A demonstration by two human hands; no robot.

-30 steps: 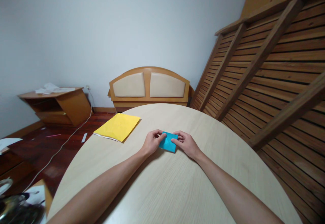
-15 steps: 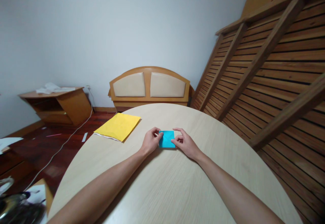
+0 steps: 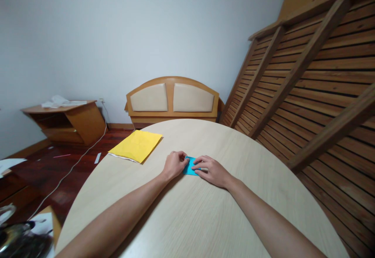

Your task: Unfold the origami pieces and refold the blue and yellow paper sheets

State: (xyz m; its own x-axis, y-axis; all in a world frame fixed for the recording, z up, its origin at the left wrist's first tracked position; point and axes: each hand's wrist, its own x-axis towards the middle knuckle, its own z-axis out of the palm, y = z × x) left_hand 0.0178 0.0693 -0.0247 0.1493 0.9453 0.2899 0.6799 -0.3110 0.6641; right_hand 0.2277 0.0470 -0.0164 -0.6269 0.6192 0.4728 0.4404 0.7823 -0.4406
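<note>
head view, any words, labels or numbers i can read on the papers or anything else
None can be read. The blue paper under the left hand and right hand shows no print, and neither does the yellow paper. The sheets at the lower left edge are too blurred to tell.

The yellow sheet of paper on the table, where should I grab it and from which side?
The flat yellow sheet of paper overhangs the round wooden table's left edge. Probably best to pinch that overhanging corner from the left, thumb on top, fingers beneath.
</note>
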